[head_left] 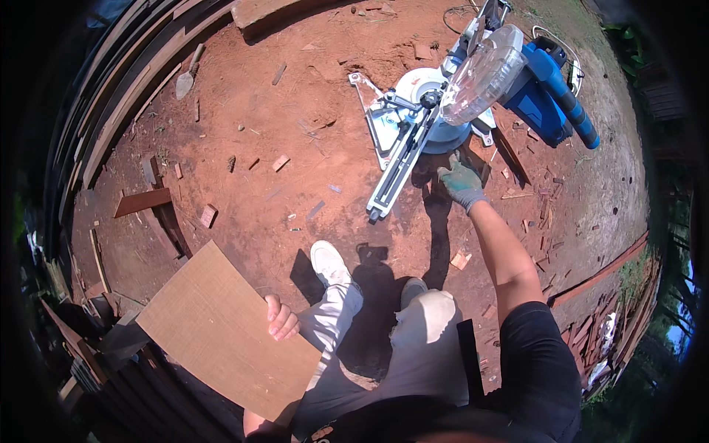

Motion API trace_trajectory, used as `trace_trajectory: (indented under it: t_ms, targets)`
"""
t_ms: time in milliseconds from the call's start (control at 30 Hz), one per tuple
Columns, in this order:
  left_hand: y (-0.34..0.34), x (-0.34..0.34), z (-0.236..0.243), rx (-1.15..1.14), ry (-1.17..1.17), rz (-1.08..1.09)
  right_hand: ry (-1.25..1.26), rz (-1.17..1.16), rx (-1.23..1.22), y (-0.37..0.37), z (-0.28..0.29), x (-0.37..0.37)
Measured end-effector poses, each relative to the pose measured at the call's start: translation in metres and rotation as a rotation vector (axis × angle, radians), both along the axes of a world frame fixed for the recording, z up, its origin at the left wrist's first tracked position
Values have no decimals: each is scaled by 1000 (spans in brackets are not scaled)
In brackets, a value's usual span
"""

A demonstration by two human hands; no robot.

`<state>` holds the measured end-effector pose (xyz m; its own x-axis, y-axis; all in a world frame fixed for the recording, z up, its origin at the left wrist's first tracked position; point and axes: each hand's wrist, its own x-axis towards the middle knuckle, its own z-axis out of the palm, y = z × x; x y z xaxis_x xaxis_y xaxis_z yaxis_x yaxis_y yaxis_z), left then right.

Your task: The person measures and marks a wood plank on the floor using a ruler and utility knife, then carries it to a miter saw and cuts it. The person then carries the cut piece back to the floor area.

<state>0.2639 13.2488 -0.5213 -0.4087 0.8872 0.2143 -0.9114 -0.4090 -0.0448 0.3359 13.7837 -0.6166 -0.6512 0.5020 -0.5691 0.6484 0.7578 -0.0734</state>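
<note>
I find my left hand [281,318] clamped on the board [229,332]; gloved right hand [461,184] beside the saw [480,81], closure I cannot tell.

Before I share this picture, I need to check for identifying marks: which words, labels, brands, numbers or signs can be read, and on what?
No text can be read clearly.
Blue and silver saw: any markings are too small or blurred.
Brown board in the left hand: no lettering visible on this face.
</note>
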Motion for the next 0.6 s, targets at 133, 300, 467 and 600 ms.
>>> trace_trajectory:
  t_ms: [133, 300, 467, 600]
  targets:
    - [-19, -10, 5, -91, 145, 127, 106, -31, 154, 71, -45, -70]
    - [-21, 16, 48, -297, 451, 308, 81, -5, 291, 93, -71, -45]
    - [-9, 27, 64, -404, 441, 417, 215, 103, 481, -23, -69, 45]
    - [-4, 32, 58, -361, 468, 317, 682, 579, 18, -144, -92, 10]
